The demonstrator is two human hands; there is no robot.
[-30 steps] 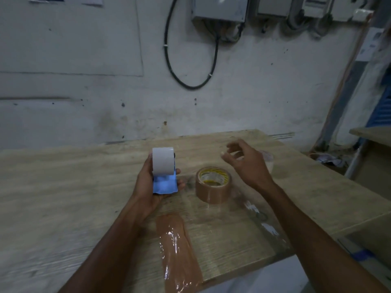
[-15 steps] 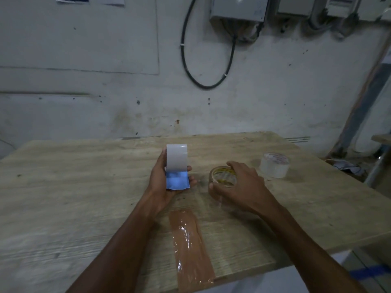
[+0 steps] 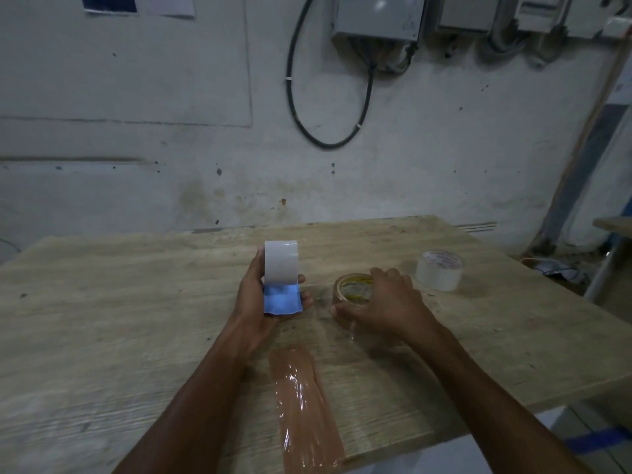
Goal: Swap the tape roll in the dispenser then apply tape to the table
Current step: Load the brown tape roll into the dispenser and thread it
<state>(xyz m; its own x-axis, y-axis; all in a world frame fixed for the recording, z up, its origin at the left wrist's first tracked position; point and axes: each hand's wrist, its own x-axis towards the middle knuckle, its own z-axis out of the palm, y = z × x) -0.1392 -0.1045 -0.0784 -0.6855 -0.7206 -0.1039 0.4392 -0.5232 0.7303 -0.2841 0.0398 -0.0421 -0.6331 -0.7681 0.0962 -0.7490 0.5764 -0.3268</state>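
Observation:
My left hand [image 3: 254, 302] holds the blue tape dispenser [image 3: 283, 299] upright above the wooden table [image 3: 119, 319], with a pale tape roll [image 3: 281, 261] mounted on it. Just to its right, a brown tape roll [image 3: 352, 287] lies flat on the table, and my right hand [image 3: 386, 306] is closed around its near side, fingers over the rim. A clear tape roll [image 3: 439, 270] with red print lies flat farther right. A strip of brown tape [image 3: 304, 408] is stuck to the table near the front edge.
A white wall with a looping black cable [image 3: 307, 107] and grey electrical boxes [image 3: 378, 15] rises behind the table. The table's right edge drops to a floor with debris [image 3: 554, 268]. Another wooden surface [image 3: 614, 224] shows at far right.
My right hand came down from above the clear roll and to the left, then closed on the brown roll. The left hand kept holding the dispenser in place.

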